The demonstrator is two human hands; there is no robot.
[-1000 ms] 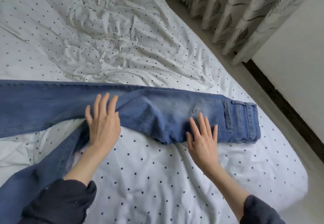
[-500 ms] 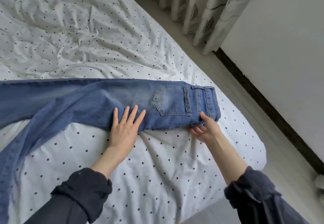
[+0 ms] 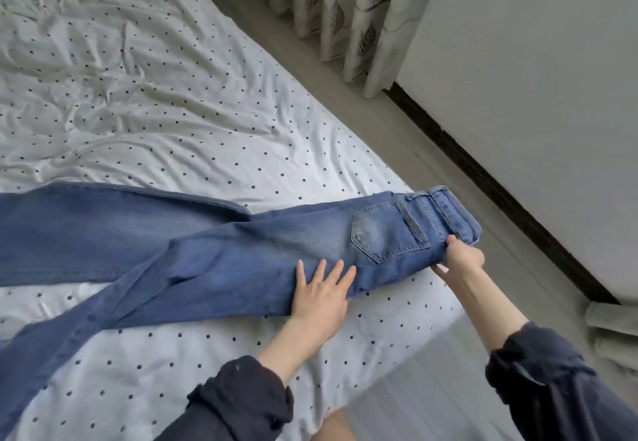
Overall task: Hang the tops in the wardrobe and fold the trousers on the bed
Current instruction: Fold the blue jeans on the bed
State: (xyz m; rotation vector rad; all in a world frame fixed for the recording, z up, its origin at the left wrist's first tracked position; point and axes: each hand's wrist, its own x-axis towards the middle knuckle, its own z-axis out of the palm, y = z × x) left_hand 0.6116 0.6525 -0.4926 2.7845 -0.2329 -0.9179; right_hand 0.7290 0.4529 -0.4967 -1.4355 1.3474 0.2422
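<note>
A pair of blue jeans [image 3: 214, 254] lies across the bed [image 3: 172, 123], folded lengthwise with a back pocket facing up and the waistband at the right near the bed's edge. The two legs run off to the left and spread apart there. My left hand [image 3: 322, 294] presses flat on the seat of the jeans, fingers straight and spread. My right hand [image 3: 461, 257] pinches the near corner of the waistband, thumb on top, and the waistband end is lifted a little off the sheet.
The bed has a white sheet with small dark dots, crumpled at the far side. Its right edge drops to a pale floor [image 3: 397, 123]. Patterned curtains [image 3: 348, 5] hang at the back and a white wall [image 3: 538, 95] with a dark skirting runs along the right.
My right hand went from lying flat on the pocket area to pinching the waistband corner. My left hand slid right along the jeans to the seat. The view swung right.
</note>
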